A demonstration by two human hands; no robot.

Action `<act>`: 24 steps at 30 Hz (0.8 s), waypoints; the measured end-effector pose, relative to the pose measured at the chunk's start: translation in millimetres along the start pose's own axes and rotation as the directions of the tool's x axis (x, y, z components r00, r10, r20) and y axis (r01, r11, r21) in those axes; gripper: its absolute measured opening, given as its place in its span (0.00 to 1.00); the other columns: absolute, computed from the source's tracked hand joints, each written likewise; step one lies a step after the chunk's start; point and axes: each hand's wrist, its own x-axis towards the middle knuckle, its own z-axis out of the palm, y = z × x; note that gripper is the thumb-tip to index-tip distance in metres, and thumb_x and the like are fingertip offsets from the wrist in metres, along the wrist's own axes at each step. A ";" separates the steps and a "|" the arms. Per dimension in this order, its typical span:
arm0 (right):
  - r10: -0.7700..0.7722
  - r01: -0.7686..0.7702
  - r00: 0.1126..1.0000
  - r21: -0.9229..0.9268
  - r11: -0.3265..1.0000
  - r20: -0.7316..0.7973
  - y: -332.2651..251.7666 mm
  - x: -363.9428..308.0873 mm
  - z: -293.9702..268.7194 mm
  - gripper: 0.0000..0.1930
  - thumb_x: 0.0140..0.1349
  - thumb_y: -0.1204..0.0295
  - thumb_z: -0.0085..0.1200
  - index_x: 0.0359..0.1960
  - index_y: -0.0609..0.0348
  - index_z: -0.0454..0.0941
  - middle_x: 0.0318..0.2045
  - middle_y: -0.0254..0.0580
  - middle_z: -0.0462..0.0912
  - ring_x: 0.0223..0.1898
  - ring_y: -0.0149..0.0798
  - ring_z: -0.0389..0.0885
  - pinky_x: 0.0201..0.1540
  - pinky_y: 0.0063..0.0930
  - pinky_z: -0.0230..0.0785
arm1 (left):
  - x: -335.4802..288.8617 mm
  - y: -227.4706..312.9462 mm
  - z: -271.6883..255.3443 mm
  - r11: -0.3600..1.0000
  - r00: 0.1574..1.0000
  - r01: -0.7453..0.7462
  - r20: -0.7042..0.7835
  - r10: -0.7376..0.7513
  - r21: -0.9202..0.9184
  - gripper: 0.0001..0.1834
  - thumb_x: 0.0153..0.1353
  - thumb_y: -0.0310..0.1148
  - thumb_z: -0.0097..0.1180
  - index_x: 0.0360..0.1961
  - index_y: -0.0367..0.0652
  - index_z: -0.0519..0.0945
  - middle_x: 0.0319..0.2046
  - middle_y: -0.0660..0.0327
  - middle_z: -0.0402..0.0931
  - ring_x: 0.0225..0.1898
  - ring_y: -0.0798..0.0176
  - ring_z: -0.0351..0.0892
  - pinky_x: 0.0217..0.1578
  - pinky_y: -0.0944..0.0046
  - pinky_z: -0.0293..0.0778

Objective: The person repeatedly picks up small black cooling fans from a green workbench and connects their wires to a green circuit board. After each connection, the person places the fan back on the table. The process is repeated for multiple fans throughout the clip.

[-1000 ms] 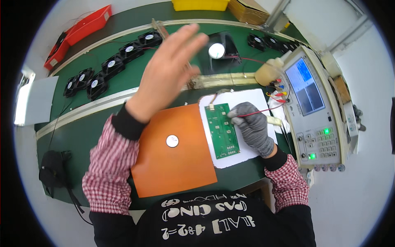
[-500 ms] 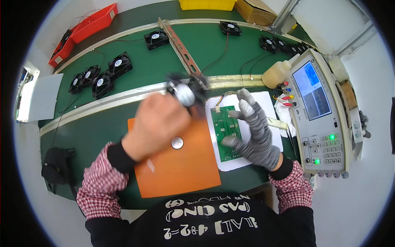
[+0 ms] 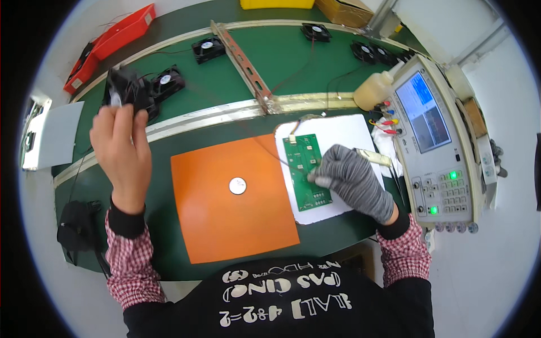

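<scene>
Fingers closed, the left hand (image 3: 122,149) grips a fan (image 3: 131,89) beyond the sheet (image 3: 236,225), leftward; right of it, the right hand (image 3: 355,181) pinches a wire (image 3: 275,154).

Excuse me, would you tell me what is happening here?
A person's bare left hand holds a black fan beside other black fans. The gloved right hand, fingertips pinched, is over a green circuit board on a white sheet; a thin wire runs toward that hand. An orange sheet bearing a round disc lies nearby, with a lit instrument screen at right.

White lettering (image 3: 276,288) on black shirt (image 3: 270,331)
</scene>
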 end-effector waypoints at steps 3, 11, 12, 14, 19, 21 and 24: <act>0.220 -0.146 0.968 0.439 0.886 -0.122 7.6 3.2 -0.7 0.10 0.55 0.73 0.66 0.39 0.59 0.86 0.30 0.40 0.82 0.35 0.39 0.82 0.42 0.31 0.74 | -27.0 56.1 -15.3 0.957 0.975 -0.113 0.155 0.158 -0.266 0.07 0.49 0.25 0.62 0.30 0.40 0.77 0.31 0.53 0.70 0.33 0.50 0.70 0.33 0.54 0.65; -0.076 0.112 0.962 0.128 0.985 -0.261 34.9 15.7 19.9 0.06 0.52 0.75 0.65 0.32 0.60 0.82 0.33 0.42 0.78 0.38 0.43 0.79 0.43 0.34 0.73 | -57.1 87.0 -16.2 0.721 0.821 0.178 0.505 0.266 -0.670 0.45 0.31 0.46 0.79 0.51 0.42 0.71 0.48 0.52 0.68 0.50 0.45 0.67 0.51 0.49 0.62; -0.034 0.069 0.967 0.132 0.989 -0.253 33.5 14.7 20.4 0.06 0.52 0.76 0.65 0.31 0.60 0.81 0.33 0.42 0.78 0.39 0.43 0.79 0.44 0.36 0.73 | -49.2 88.9 -14.0 0.703 0.822 0.229 0.521 0.231 -0.673 0.51 0.29 0.47 0.80 0.56 0.42 0.69 0.52 0.51 0.67 0.54 0.44 0.66 0.54 0.47 0.60; -0.044 0.063 0.974 0.082 0.995 -0.223 31.8 15.5 20.9 0.06 0.51 0.76 0.65 0.31 0.60 0.81 0.33 0.42 0.78 0.39 0.44 0.79 0.44 0.36 0.73 | -48.7 85.6 -8.8 0.675 0.770 0.307 0.591 0.238 -0.671 0.68 0.24 0.49 0.82 0.68 0.41 0.57 0.62 0.48 0.61 0.64 0.40 0.59 0.63 0.44 0.54; 0.025 -0.010 0.985 0.089 0.996 -0.170 30.3 18.9 19.8 0.07 0.51 0.77 0.66 0.30 0.61 0.81 0.33 0.43 0.77 0.37 0.43 0.79 0.42 0.34 0.74 | -58.7 90.2 -3.4 0.692 0.728 0.324 0.637 0.252 -0.645 0.66 0.26 0.47 0.82 0.68 0.39 0.59 0.59 0.49 0.65 0.60 0.43 0.62 0.60 0.45 0.57; 0.030 -0.009 0.986 0.125 0.992 -0.166 32.6 18.6 20.9 0.07 0.51 0.77 0.67 0.30 0.61 0.81 0.33 0.43 0.77 0.36 0.43 0.79 0.42 0.34 0.74 | -60.0 90.0 -2.3 0.707 0.724 0.305 0.638 0.263 -0.638 0.63 0.27 0.48 0.82 0.67 0.40 0.63 0.56 0.50 0.67 0.57 0.45 0.65 0.58 0.48 0.60; 0.015 0.013 0.982 0.147 0.989 -0.191 35.3 19.1 21.7 0.07 0.51 0.76 0.67 0.31 0.61 0.82 0.33 0.42 0.77 0.36 0.42 0.79 0.42 0.33 0.74 | -48.4 92.4 -13.8 0.766 0.881 0.045 0.387 0.271 -0.641 0.55 0.30 0.47 0.81 0.62 0.39 0.69 0.52 0.53 0.71 0.52 0.48 0.70 0.53 0.51 0.64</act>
